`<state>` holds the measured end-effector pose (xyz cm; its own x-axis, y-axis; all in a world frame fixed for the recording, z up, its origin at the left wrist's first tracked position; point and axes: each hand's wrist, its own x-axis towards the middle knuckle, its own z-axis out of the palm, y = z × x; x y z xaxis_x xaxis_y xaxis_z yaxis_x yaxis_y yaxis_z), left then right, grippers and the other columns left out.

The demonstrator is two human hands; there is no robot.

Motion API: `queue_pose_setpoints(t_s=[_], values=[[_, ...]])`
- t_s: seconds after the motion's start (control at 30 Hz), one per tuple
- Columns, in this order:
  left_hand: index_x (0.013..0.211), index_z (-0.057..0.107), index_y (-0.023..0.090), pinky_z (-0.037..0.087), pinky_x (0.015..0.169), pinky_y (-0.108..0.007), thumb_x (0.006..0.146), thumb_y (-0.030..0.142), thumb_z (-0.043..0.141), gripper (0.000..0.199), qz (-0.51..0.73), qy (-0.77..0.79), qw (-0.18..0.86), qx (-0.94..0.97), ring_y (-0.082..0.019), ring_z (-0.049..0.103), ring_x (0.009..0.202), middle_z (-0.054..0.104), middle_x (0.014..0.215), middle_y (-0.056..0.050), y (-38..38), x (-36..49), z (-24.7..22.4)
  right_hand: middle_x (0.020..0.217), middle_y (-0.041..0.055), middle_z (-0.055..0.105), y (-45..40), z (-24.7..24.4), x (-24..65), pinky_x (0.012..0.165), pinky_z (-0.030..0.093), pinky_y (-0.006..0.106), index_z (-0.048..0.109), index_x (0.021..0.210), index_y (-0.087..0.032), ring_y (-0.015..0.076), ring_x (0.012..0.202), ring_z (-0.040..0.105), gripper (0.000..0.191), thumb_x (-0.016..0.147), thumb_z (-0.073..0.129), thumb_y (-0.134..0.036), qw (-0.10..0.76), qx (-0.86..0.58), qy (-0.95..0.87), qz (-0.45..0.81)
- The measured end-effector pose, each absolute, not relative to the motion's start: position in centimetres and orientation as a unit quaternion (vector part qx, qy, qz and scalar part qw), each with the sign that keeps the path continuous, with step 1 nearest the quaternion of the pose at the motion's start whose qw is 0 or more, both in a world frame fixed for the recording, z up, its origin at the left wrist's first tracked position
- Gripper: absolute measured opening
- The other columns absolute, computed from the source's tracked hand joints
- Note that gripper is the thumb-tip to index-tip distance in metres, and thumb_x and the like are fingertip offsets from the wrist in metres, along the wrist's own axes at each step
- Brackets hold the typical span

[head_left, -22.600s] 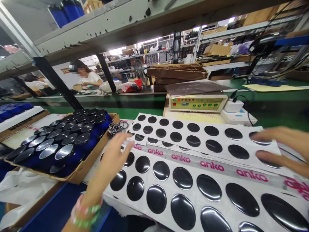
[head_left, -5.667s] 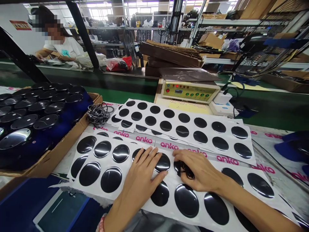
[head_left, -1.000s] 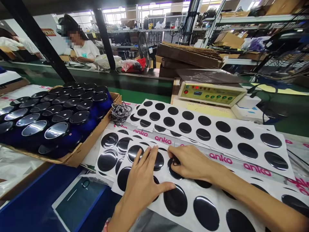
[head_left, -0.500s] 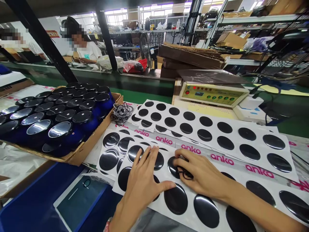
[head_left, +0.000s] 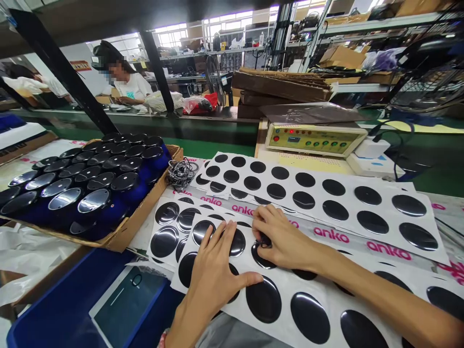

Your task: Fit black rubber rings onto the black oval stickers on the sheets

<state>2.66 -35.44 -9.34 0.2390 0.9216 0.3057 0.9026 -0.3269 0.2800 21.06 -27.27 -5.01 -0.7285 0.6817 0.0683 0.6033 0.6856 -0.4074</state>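
My left hand [head_left: 215,270] lies spread on a white sheet [head_left: 279,285] of glossy black discs, its thumb reaching the edge of a large disc [head_left: 263,299]. Just to the right, my right hand [head_left: 277,237] is curled with fingertips together over another disc [head_left: 264,258] on the same sheet. A small dark ring-like piece shows partly under those fingers; most of it is hidden. Behind both hands lies a further stack of disc sheets [head_left: 304,199]. A smaller sheet with discs [head_left: 165,241] sits left of my left hand.
A cardboard tray [head_left: 125,232] of blue, black-topped items stands at the left. Thin black rings [head_left: 181,173] lie tangled beside it. A control box [head_left: 315,140] stands behind the sheets. A blue bin [head_left: 65,299] is at lower left. A person [head_left: 126,87] sits across the bench.
My right hand has shifted slightly left and up, its fingers drawn closer together over the disc. The dark piece under them shows less. My left hand stays spread on the sheet.
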Motion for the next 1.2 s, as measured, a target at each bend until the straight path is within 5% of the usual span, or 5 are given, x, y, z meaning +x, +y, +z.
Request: queue_pose_setpoints(t_s=[0.2, 0.37, 0.77, 1.0, 1.2], values=[[0.143, 0.022, 0.013, 0.035, 0.108, -0.052, 0.072, 0.073, 0.058, 0.1, 0.2, 0.584, 0.027, 0.786, -0.031, 0.039, 0.133, 0.044, 0.142, -0.014, -35.5, 2.7, -9.1, 0.09, 0.0031, 0.053, -28.6, -5.0, 24.6, 0.083, 0.038, 0.037, 0.046, 0.079, -0.02, 0.0214, 0.097, 0.042, 0.021, 0.069, 0.05, -0.002, 0.152, -0.313, -0.906, 0.24], [0.144, 0.018, 0.015, 0.033, 0.109, -0.053, 0.075, 0.071, 0.056, 0.097, 0.2, 0.571, 0.017, 0.796, -0.03, 0.038, 0.134, 0.043, 0.143, -0.014, -35.5, 2.5, -9.5, 0.099, 0.0054, 0.051, -28.9, -4.9, 25.1, 0.083, 0.04, 0.04, 0.049, 0.119, -0.025, 0.0222, 0.095, 0.042, 0.042, 0.08, 0.049, -0.009, 0.126, -0.34, -0.903, 0.23], [0.143, 0.022, 0.014, 0.037, 0.108, -0.054, 0.076, 0.072, 0.054, 0.094, 0.202, 0.574, 0.002, 0.794, -0.03, 0.04, 0.133, 0.045, 0.141, -0.014, -35.5, 2.5, -9.7, 0.094, 0.0047, 0.048, -28.0, -3.0, 25.5, 0.084, 0.042, 0.038, 0.045, 0.068, -0.02, 0.0204, 0.094, 0.045, 0.012, 0.07, 0.048, -0.008, 0.112, -0.32, -0.9, 0.273], [0.14, 0.033, 0.023, 0.035, 0.108, -0.059, 0.078, 0.065, 0.059, 0.08, 0.223, 0.57, 0.052, 0.789, -0.033, 0.035, 0.135, 0.04, 0.145, -0.014, -35.7, 2.2, -8.8, 0.08, 0.0034, 0.05, -28.6, 1.1, 35.3, 0.057, 0.041, 0.031, 0.047, 0.07, -0.024, 0.0199, 0.071, 0.05, 0.01, 0.077, 0.041, -0.02, 0.302, -0.449, -0.803, 0.25], [0.148, 0.01, 0.033, 0.037, 0.106, -0.057, 0.069, 0.061, 0.071, 0.103, 0.4, 0.457, 0.069, 0.792, -0.038, 0.019, 0.14, 0.01, 0.156, -0.01, -37.4, 8.4, -3.7, 0.08, -0.0018, 0.05, -32.3, 0.6, 26.5, 0.059, 0.043, 0.025, 0.047, 0.086, -0.026, 0.0138, 0.067, 0.048, 0.011, 0.078, 0.051, -0.02, 0.387, -0.454, -0.737, 0.319]])
